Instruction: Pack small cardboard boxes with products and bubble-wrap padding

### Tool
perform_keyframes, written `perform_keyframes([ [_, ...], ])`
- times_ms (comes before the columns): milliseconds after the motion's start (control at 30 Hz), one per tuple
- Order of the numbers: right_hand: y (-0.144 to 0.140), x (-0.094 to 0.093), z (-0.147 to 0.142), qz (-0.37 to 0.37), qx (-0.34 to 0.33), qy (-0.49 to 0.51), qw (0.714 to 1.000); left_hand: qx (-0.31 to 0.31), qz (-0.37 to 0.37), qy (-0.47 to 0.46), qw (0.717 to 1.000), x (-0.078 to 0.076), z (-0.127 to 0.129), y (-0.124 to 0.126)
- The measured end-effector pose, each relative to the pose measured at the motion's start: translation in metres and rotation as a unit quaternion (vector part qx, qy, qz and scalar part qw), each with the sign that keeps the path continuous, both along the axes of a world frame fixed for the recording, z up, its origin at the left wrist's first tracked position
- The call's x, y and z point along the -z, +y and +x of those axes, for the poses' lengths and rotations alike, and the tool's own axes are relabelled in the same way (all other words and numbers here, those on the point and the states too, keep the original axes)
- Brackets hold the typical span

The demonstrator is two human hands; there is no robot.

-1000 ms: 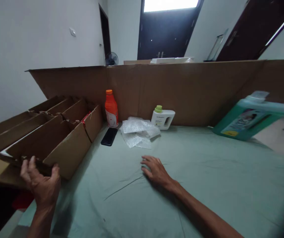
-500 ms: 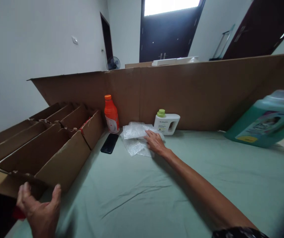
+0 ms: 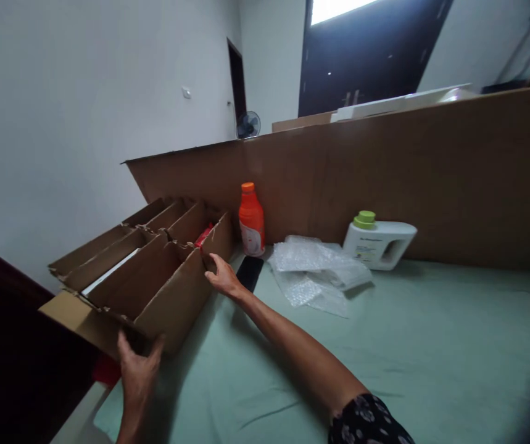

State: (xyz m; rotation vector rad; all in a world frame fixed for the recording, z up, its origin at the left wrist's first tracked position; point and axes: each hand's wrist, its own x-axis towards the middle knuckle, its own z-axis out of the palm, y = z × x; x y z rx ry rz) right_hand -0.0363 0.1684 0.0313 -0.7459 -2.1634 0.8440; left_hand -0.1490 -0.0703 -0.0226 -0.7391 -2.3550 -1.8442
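A cardboard box [image 3: 179,303] divided into several compartments stands at the left. My left hand [image 3: 139,367] is at its near corner with thumb and fingers spread; the fingertips seem to touch the cardboard. On the box's right side, near the upper edge, is my right hand [image 3: 223,277], thumb raised and fingers apart. Whether it presses on the wall I cannot tell. A dark phone [image 3: 250,271] lies just beyond this hand, in front of an orange bottle [image 3: 252,222]. Crumpled bubble wrap [image 3: 313,271] rests on the cloth farther right.
A white jug with a green cap [image 3: 378,245] stands behind the bubble wrap. Along the back runs a tall cardboard panel [image 3: 454,185]. Pale green cloth [image 3: 408,345] covers the surface. Something red [image 3: 204,234] shows inside the box, and something red [image 3: 106,370] is below its near end.
My right hand has left the bubble wrap and moved left to the box's side. My left hand stays by the near corner. The view has turned left, so the green jug is out of sight.
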Motion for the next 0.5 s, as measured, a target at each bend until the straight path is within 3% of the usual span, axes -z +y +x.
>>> perform_keyframes([
  [167, -0.007, 0.012, -0.012, -0.042, 0.02, 0.027, 0.999, -0.017, -0.027, -0.007, 0.999, 0.001, 0.001, -0.002],
  [367, -0.023, 0.014, -0.018, -0.084, 0.04, 0.032, 0.995, 0.001, -0.027, -0.035, 0.999, -0.011, 0.012, -0.002],
  [500, -0.053, 0.012, -0.005, -0.106, 0.008, 0.029, 0.994, -0.006, -0.023, -0.063, 0.998, -0.01, 0.014, -0.027],
])
